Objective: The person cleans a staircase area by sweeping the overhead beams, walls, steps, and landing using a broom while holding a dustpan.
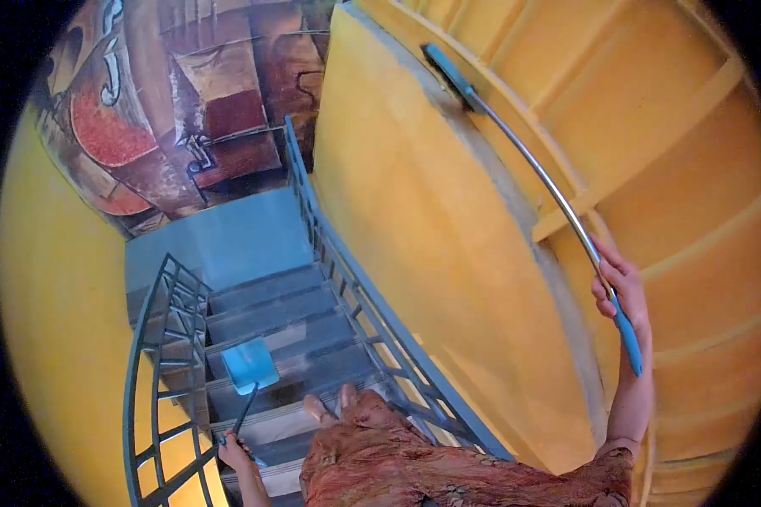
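In the head view, my right hand (624, 286) is raised on the right, its fingers wrapped around the silver and blue handle of a broom (550, 182). The broom's blue head (450, 74) is up by the grey ledge that runs along the yellow wall, and whether its bristles touch is unclear. Low on the left, my left hand (236, 454) is closed on the dark handle of a light-blue dustpan (250, 363). The pan is over the stairs, beside the left railing. Its inside shows no debris that I can make out.
Grey stairs (279, 325) run between a left metal railing (148, 363) and a right one (372, 313). My bare feet (321, 409) are on a step. A yellow wall (431, 220) rises to the right; a painted mural (211, 93) covers the far wall above a blue band.
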Demonstrator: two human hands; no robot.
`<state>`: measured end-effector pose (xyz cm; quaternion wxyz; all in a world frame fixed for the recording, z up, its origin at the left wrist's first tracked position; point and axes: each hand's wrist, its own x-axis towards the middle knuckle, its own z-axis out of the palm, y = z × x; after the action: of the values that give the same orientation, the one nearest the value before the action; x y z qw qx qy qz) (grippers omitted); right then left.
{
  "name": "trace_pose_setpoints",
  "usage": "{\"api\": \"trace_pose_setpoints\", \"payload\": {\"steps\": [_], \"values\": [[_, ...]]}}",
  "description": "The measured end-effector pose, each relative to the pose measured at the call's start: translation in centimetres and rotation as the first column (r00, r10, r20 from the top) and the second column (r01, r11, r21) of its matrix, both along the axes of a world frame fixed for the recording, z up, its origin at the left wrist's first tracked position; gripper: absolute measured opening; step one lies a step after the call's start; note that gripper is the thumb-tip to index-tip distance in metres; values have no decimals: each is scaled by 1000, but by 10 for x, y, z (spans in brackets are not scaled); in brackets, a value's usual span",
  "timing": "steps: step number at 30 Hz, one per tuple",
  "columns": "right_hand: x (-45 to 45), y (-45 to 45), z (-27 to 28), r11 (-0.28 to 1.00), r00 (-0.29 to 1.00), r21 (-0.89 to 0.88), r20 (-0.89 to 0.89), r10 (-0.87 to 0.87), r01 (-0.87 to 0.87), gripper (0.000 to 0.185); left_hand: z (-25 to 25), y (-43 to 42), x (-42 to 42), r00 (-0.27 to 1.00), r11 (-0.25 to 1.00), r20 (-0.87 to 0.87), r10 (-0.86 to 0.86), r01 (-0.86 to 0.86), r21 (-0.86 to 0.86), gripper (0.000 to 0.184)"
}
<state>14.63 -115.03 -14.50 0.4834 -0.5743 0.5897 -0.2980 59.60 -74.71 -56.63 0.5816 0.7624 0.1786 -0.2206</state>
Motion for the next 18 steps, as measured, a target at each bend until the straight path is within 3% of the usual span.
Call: {"api": "trace_pose_setpoints", "payload": {"steps": [4,8,10,14,18], "values": [[27,-51,-21,1000,1000,-13,24,-15,15,44,0,3,-6,999,999,-43,28,-30,-39,11],[83,-161,-51,991,992,-56,27,127,-125,41,16,8,-11,998,998,-58,17,-21,-66,13],[104,-215,-61,972,958,-64,169,234,-226,39,22,9,-13,997,997,-60,37,-41,-69,13],[132,-197,-52,953,942,-133,164,293,-273,39,23,23,-5,998,999,-60,26,-27,-23,13],[116,-126,-44,956,969,-180,41,244,-233,42,16,31,-4,995,998,-89,55,-57,-23,11]]}}
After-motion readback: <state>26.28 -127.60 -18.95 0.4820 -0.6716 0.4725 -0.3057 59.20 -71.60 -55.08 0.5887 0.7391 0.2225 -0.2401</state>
